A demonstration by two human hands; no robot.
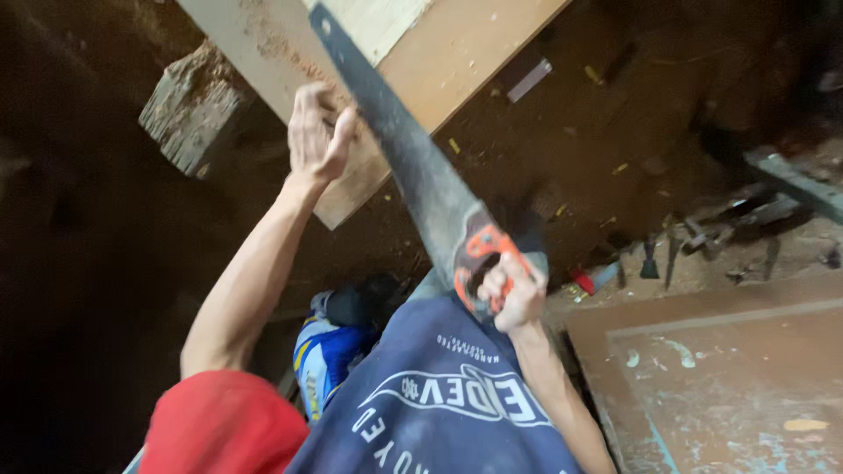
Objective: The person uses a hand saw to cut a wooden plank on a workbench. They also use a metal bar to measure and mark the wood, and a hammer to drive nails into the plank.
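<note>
Nearest to the camera are a red sleeve (224, 426) and a dark blue shirt (439, 395) with white print. Above the shirt, the right hand (514, 294) is clenched around the orange and black handle of a handsaw (421, 167). Its dark blade runs up and to the left and crosses the near edge of a wooden board (439, 61), where sawdust lies. The left hand (318, 132) grips this same edge just beside the blade, thumb on top. A rough wood block (189, 110) sits under the board's left side. Small tools (650, 259) lie on the dirt floor (615, 114), and a brown panel (729, 377) lies at the right.
</note>
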